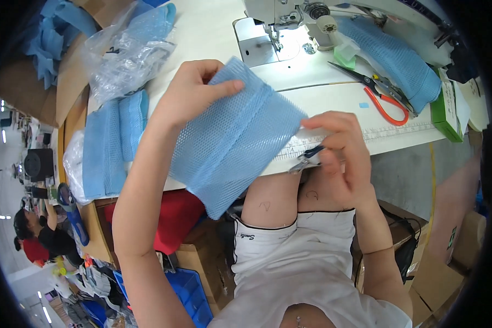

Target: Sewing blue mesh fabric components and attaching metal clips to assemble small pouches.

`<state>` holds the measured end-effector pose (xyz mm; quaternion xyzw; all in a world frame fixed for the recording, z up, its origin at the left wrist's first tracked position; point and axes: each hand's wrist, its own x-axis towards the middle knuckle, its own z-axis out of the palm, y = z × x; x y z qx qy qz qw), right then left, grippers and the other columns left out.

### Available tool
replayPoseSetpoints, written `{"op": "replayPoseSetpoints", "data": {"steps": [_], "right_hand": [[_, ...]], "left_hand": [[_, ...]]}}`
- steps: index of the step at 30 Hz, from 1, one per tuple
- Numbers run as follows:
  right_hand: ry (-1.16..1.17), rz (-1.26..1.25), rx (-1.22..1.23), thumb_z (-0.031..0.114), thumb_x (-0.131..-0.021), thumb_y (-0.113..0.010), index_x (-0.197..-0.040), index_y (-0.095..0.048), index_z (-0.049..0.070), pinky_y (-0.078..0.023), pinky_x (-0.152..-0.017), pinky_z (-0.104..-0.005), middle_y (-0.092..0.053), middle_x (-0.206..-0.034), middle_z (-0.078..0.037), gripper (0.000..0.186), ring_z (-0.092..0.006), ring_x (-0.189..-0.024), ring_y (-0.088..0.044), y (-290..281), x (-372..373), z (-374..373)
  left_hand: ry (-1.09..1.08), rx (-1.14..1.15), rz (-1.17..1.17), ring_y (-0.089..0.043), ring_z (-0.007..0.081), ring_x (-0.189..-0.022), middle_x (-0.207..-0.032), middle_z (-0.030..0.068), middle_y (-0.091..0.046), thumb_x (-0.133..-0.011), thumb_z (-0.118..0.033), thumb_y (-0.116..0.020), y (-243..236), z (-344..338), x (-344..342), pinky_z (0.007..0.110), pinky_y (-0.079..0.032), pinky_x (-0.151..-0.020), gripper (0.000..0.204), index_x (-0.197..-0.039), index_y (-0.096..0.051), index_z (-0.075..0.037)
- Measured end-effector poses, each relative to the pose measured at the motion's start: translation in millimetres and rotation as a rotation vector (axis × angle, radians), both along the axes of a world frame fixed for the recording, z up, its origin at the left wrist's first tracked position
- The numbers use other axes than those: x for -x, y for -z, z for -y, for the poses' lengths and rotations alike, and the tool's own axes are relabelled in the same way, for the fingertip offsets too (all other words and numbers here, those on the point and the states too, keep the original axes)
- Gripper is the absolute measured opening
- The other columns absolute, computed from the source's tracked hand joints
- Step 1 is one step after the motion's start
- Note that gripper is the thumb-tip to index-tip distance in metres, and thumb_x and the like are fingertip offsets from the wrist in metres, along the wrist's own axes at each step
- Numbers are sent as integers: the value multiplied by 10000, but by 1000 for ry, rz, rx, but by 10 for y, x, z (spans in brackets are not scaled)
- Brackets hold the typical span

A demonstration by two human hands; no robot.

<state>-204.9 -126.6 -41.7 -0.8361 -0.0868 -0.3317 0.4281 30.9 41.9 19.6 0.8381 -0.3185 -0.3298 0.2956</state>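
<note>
My left hand (199, 90) pinches a light blue mesh fabric piece (238, 136) by its upper left part, thumb on top. The piece has a seam or folded strip running lengthwise and hangs at a slant over the table's front edge. My right hand (341, 153) is at the fabric's right corner, index finger stretched toward it; contact is hard to tell. Small thread snips (307, 158) with dark handles sit within the curled fingers of this hand, their metal tips toward the fabric. Part of the snips is hidden by the fingers.
A sewing machine (257, 46) stands at the back. Orange-handled scissors (385, 101) lie at right beside more blue mesh (393, 60) and a green box (445, 109). Left are folded mesh pieces (104, 147) and a clear plastic bag (128, 65). A printed ruler (377, 133) follows the front edge.
</note>
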Motion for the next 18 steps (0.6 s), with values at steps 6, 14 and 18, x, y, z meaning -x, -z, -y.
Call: {"op": "replayPoseSetpoints", "data": {"steps": [6,14,18], "right_hand": [[-231,-87,-892,222,-1000,-477,-942,-504,40,-385,-1023,-391,-598,-1231,-247,192,-227,-1175,-535,-69,225,-94],[-337,-173,-1135,266,-991,-470,-885,-481,49,-409,-1034,-445,-542,-1273,-277,241,-333,-1250,-503,-161,353,-147],[-311,-106,-805,288,-976,-505,-931,-554,74,-334,-1089,-474,-410,-1436,-260,224,-348,-1355,-391,-181,327,-202]], "left_hand": [[-490,718,-481,-634,136,-958,-1072,49,-669,-926,-207,-663,41,-385,356,280,-505,-857,332,-1164,-590,11],[-499,966,-380,-632,129,-958,-1049,52,-676,-906,-109,-677,24,-603,971,284,-488,-872,271,-1137,-573,-15],[-477,983,-347,-632,114,-911,-997,45,-682,-896,-96,-689,-20,-663,1156,264,-488,-841,213,-1063,-578,-26]]}}
